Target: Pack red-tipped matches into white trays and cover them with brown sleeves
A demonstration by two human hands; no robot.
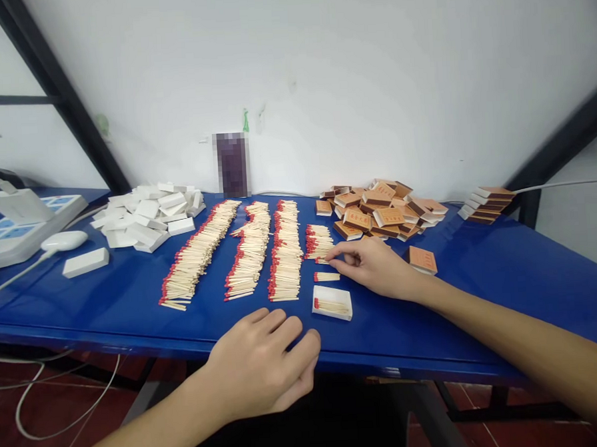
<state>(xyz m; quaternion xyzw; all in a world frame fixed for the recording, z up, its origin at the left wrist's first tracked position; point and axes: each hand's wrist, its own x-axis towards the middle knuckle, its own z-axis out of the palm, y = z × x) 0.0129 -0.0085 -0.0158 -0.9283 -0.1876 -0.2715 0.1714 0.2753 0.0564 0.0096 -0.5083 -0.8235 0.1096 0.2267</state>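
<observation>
My right hand [373, 265] reaches over the blue table [506, 272] and pinches at the near end of a short row of red-tipped matches [318, 241]. A few loose matches [326, 276] lie just below its fingertips. In front of them sits an open white matchbox tray [332, 302] with some matches inside. My left hand [266, 364] rests curled on the table's near edge, fingers bent and holding nothing visible. Three long rows of matches [250, 249] stretch out to the left of the short row.
A heap of white inner trays [145, 218] lies at the back left, one tray [86, 262] apart. Brown matchbox sleeves [382, 209] are piled at the back right, one [422, 260] near my right wrist, a stack [485, 204] farther right. A power strip [18, 225] sits at the left edge.
</observation>
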